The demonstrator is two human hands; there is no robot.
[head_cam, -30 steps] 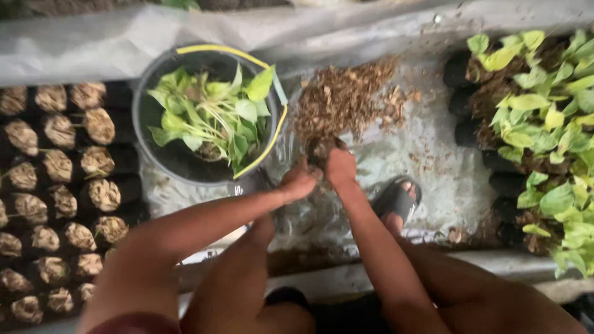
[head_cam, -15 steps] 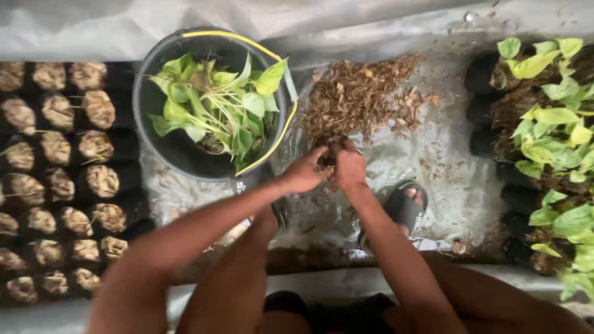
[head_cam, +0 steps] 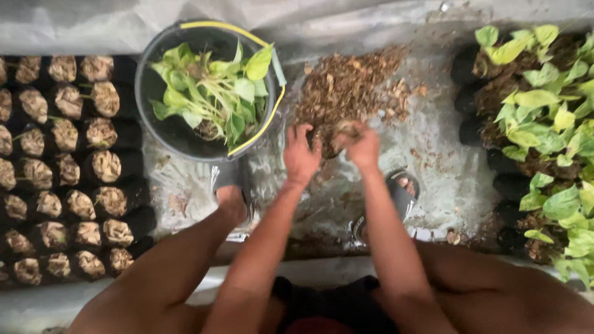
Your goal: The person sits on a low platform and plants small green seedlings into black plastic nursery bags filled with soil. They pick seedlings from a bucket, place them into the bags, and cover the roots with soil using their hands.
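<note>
Grey plastic sheeting (head_cam: 185,192) covers the ground where the work is done, seen from above. At the far left, rows of small black grow bags (head_cam: 62,167) are already packed with brown coir-like medium, and a few carry thin stems. Next to them a black bucket (head_cam: 162,133) with a yellow-edged handle holds a bundle of green leafy cuttings (head_cam: 216,93), not yet planted.

Just right of the bucket, the left hand (head_cam: 301,154) is held with its fingers curled beside a small black bag (head_cam: 328,147) at the near edge of the heap of brown potting medium (head_cam: 352,86). The right hand (head_cam: 362,145) is closed on a clump of medium above the bag's mouth. The bag appears only partly filled, so filling is judged to be under way. Sandalled feet (head_cam: 399,195) are planted on either side of the arms. At the far right, finished bags with leafy green plants (head_cam: 544,111) are crowded together, leaving little room on that side.
</note>
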